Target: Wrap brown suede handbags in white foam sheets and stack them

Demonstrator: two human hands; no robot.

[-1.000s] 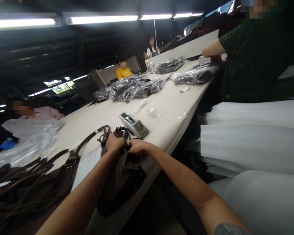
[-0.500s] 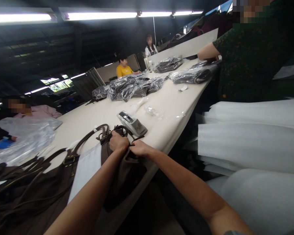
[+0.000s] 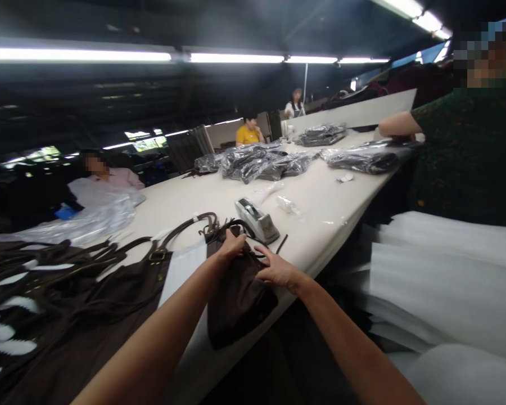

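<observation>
A dark brown handbag (image 3: 238, 304) lies at the table's near edge, its lower part close to the rim. My left hand (image 3: 233, 246) is closed on its upper edge, near the straps. At the bag's right side, my right hand (image 3: 278, 270) has its fingers apart, with the fingertips by the strap and top edge. A thin dark strap end (image 3: 282, 244) sticks up beyond that hand. Just behind the bag stands a grey tape dispenser (image 3: 257, 220). A white sheet (image 3: 183, 273) lies left of the bag, partly beneath it.
More brown bags (image 3: 88, 315) with straps and white tags pile up at left. Bags in clear plastic (image 3: 270, 162) lie farther along the white table (image 3: 206, 194). White foam sheets (image 3: 442, 287) are stacked at right. A co-worker in dark green (image 3: 468, 152) stands beyond them; others sit opposite.
My right hand has loosened from the bag's top edge and its fingers have spread. My left hand keeps hold. The view has tilted and shifted, so everything sits lower and farther right.
</observation>
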